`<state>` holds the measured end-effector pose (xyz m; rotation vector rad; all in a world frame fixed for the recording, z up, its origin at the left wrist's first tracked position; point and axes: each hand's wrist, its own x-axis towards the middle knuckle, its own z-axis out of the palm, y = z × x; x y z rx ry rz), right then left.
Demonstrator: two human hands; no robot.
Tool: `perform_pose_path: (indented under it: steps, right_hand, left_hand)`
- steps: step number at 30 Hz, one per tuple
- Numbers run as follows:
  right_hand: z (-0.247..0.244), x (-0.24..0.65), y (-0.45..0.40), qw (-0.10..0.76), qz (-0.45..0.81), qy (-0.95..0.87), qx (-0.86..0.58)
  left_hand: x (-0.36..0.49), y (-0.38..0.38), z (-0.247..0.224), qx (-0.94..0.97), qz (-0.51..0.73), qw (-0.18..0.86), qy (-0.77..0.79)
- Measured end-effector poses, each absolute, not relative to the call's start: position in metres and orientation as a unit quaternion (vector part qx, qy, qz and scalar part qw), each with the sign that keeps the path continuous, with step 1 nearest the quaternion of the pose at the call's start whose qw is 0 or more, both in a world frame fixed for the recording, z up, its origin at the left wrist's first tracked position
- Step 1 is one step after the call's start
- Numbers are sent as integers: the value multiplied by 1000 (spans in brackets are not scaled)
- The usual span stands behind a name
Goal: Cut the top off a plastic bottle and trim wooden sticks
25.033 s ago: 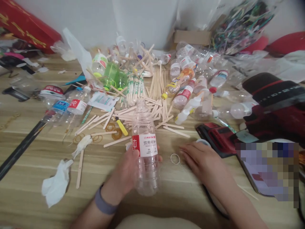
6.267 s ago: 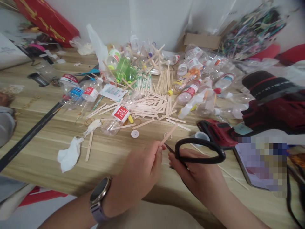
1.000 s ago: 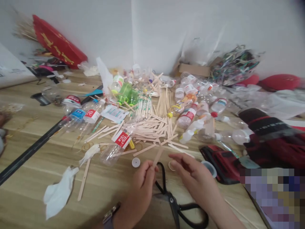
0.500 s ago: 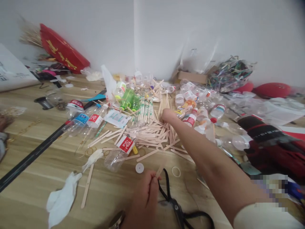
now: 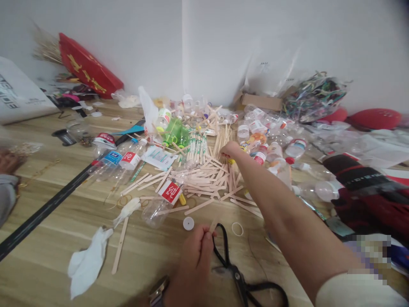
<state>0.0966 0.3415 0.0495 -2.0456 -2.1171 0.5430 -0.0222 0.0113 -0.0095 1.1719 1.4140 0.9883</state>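
My left hand (image 5: 195, 251), with a watch (image 5: 158, 290) on its wrist, pinches a wooden craft stick (image 5: 213, 226) between thumb and fingers. Black-handled scissors (image 5: 236, 276) lie just right of that hand. My right arm stretches across the table, and my right hand (image 5: 230, 150) is curled down beside the thin bamboo skewers (image 5: 223, 135), at the back of a pile of loose craft sticks (image 5: 204, 181). Its fingertips are mostly hidden, so I cannot make out what they hold. A white round cap (image 5: 188, 223) and a pale rubber band (image 5: 237, 229) lie near my left hand.
Plastic bottles (image 5: 295, 148) crowd the right, with red-black gloves (image 5: 367, 187) nearer. More bottles (image 5: 130, 160) and a long black rod (image 5: 47, 209) lie left. White gloves (image 5: 87, 260) rest front left. Another person's hand (image 5: 8, 162) is at the left edge.
My right hand has lifted and turned slightly at the skewers, showing more of its fingers. The view has shifted a little; my left hand keeps its pinch on the craft stick.
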Motion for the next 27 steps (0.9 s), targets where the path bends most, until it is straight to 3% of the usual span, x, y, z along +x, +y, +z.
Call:
perform_pose_path:
  steps: [8, 14, 20, 27]
  right_hand:
    - [87, 90, 301, 230, 204, -694, -651]
    - [103, 85, 182, 356, 232, -716, -554]
    - [64, 123, 36, 451, 255, -707, -481]
    - [22, 130, 7, 446, 212, -714, -496]
  left_hand:
    - [-23, 21, -4, 475, 425, 501, 586]
    - [-28, 30, 3, 487, 420, 471, 604]
    - [-28, 23, 8, 518, 398, 483, 583]
    - [-23, 13, 10, 571, 376, 468, 561]
